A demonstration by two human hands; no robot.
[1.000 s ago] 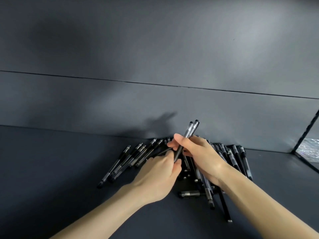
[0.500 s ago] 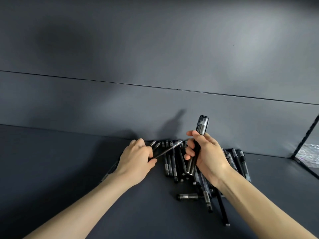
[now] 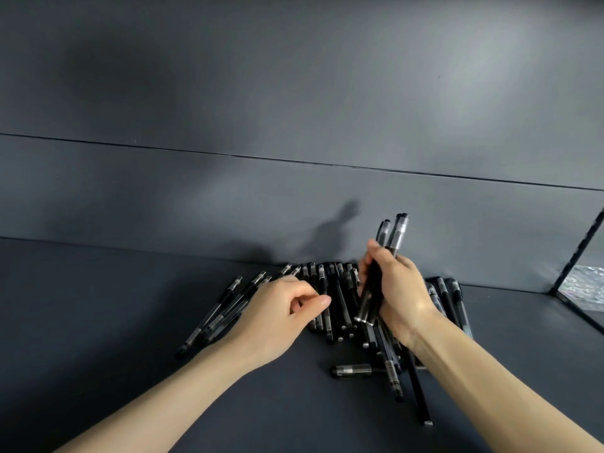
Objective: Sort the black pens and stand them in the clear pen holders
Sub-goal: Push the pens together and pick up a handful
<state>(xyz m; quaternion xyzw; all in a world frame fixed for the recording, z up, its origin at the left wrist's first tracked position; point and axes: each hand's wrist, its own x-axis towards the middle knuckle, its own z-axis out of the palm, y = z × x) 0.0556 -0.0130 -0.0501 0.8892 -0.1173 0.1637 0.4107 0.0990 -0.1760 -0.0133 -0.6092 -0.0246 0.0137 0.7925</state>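
A heap of black pens point(image 3: 340, 299) lies on the dark table point(image 3: 98, 322) against the back wall. My right hand point(image 3: 398, 289) grips a small bundle of pens point(image 3: 394, 237) nearly upright above the heap, caps up and lower ends sticking out below my fingers. My left hand point(image 3: 277, 315) hovers over the left part of the heap, fingers loosely curled, thumb and forefinger close together, with no pen seen between them. Several pens point(image 3: 225, 305) fan out under its left side. No clear pen holder is in view.
Loose pens point(image 3: 392, 374) lie nearer to me under my right forearm, one of them crosswise point(image 3: 353, 370). A dark wall point(image 3: 294, 207) rises right behind the heap. At the far right a black frame edge point(image 3: 578, 253) and a shiny surface point(image 3: 585, 289) show.
My left hand has let go of the pen it was pinching and moved right over the heap. The bundle in my right hand looks thicker and has tilted slightly.
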